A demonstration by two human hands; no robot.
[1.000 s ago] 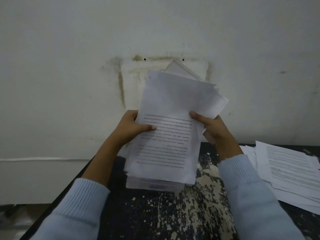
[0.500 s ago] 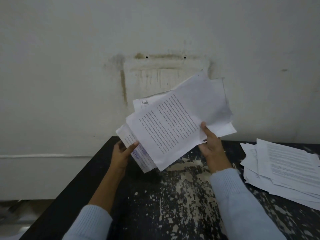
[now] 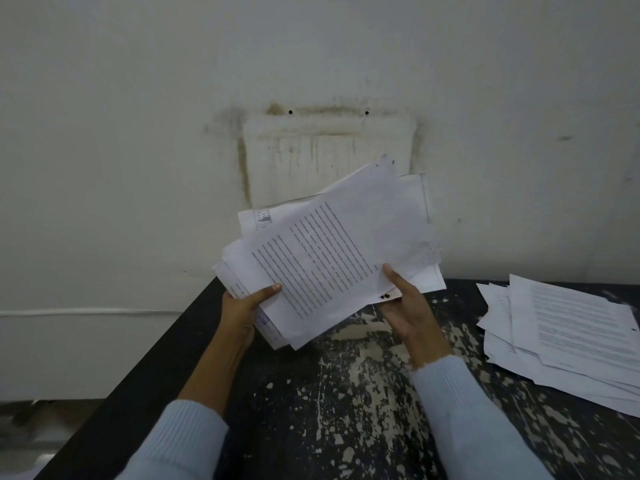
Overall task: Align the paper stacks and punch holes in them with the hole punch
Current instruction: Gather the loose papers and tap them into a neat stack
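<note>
Print on the paper stack (image 3: pixel 329 258) is unreadably blurred.

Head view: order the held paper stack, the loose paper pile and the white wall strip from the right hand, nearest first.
1. Held paper stack, gripped by the right hand itself.
2. Loose paper pile, on the table to the right.
3. White wall strip, far left, past the left hand.

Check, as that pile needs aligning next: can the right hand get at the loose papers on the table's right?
Not yet, probably: the right hand holds the stack, though nothing blocks the way to the loose papers.
</note>
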